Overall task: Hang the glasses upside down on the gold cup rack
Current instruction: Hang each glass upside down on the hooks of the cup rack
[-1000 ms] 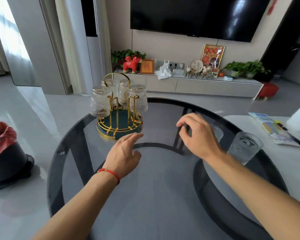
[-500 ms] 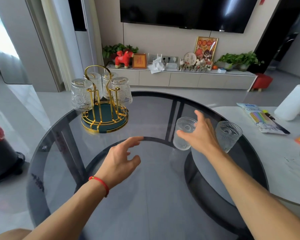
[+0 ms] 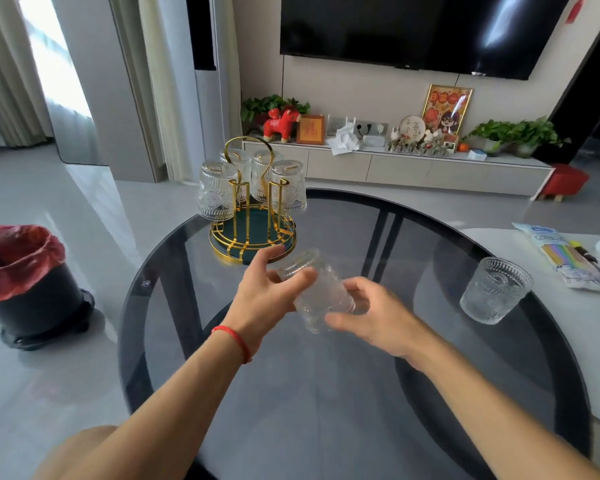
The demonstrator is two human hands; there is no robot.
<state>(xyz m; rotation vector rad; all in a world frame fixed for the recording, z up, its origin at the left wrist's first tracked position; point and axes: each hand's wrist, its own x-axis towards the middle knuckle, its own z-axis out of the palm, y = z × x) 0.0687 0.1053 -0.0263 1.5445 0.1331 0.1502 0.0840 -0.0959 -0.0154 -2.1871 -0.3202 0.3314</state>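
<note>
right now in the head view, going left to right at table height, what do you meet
black bin with red liner → gold cup rack with upturned glasses → left hand → held ribbed glass → right hand → upright ribbed glass → packet of coloured straws

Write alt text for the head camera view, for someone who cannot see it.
Two bare hands, left hand and right hand, hold a tilted clear glass above a round dark glass table. Behind it, a gold cup rack carries four upturned glasses; another glass stands upright at right.

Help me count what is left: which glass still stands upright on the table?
The lone glass at the table's right edge, mouth up. Four hang inverted on the gold rack; another is tilted, held between both hands.
</note>
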